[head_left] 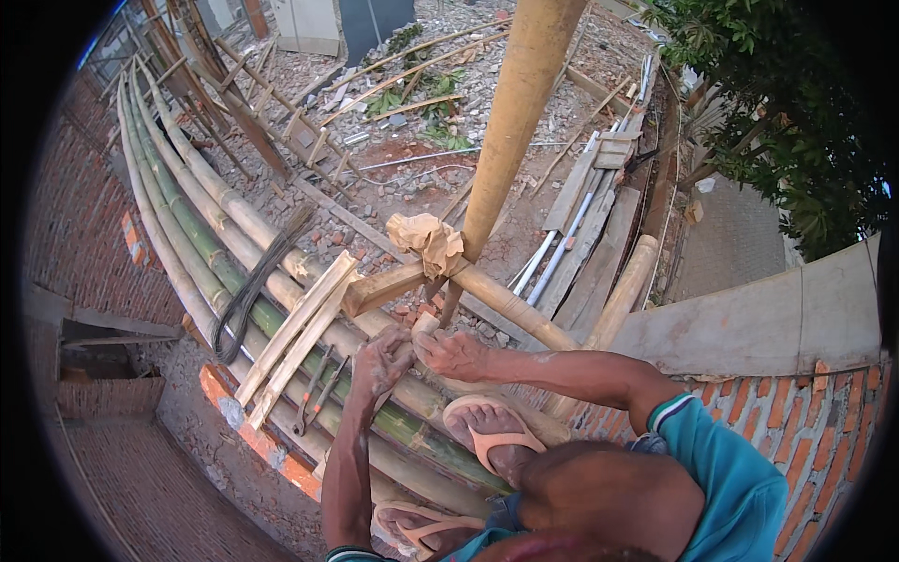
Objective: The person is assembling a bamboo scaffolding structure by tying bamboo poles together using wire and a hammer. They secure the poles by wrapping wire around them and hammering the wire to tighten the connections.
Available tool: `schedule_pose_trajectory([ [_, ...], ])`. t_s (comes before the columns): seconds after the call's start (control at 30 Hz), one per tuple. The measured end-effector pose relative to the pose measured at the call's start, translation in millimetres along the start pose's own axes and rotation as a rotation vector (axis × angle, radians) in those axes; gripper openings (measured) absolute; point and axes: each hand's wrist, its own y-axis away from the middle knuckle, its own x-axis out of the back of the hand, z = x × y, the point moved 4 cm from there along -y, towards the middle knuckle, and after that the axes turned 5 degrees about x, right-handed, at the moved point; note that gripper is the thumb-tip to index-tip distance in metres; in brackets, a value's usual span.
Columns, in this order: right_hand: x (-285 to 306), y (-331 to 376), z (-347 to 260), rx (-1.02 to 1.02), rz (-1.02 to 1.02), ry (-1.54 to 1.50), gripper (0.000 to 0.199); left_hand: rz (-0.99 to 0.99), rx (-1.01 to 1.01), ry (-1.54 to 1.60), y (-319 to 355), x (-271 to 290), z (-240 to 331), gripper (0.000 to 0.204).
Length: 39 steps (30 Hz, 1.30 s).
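Observation:
My left hand (382, 361) is closed, its fingers curled in above the bamboo poles (281, 323). Beside it, nearly touching, my right hand (451, 355) has its fingers drawn together in a pinch. Between and just beyond them shows the pale end of a short round piece (426, 324). Whatever the fingers grip is too small or hidden to name. Left of my hands lie pincers (309, 398) with reddish handles and two split wooden strips (300, 339). Crumpled brown paper (426, 244) rests where an upright bamboo pole (515, 122) meets a squared timber (384, 286).
My sandalled feet (489, 426) stand on the bamboo poles, high above the ground. A bundle of dark wire (257, 290) drapes over them. A bamboo crosspiece (515, 307) runs right from the upright. Brick walls (796, 440) flank me; rubble (421, 103) and planks (590, 253) lie below.

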Motion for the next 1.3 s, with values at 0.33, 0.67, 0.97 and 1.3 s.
schedule_pose_trajectory([
  [0.33, -24.2, -11.3, -10.8, 0.009, -0.075, 0.048, 0.025, 0.023, 0.052, 0.090, 1.7, 3.7, 18.5, 0.033],
  [0.67, -5.9, -25.0, -9.1, -0.136, -0.142, -0.251, 0.020, 0.088, 0.035, 0.000, 4.7, -0.3, 20.5, 0.028],
  [0.97, -3.6, -11.3, -0.7, -0.695, -0.169, -0.675, 0.021, 0.034, -0.053, -0.070, 7.1, 1.4, 22.1, 0.045],
  [1.3, -12.5, -11.0, -3.3, -0.913, -0.191, -0.802, 0.029, 0.156, -0.058, 0.021, 6.5, -20.0, 5.7, 0.038],
])
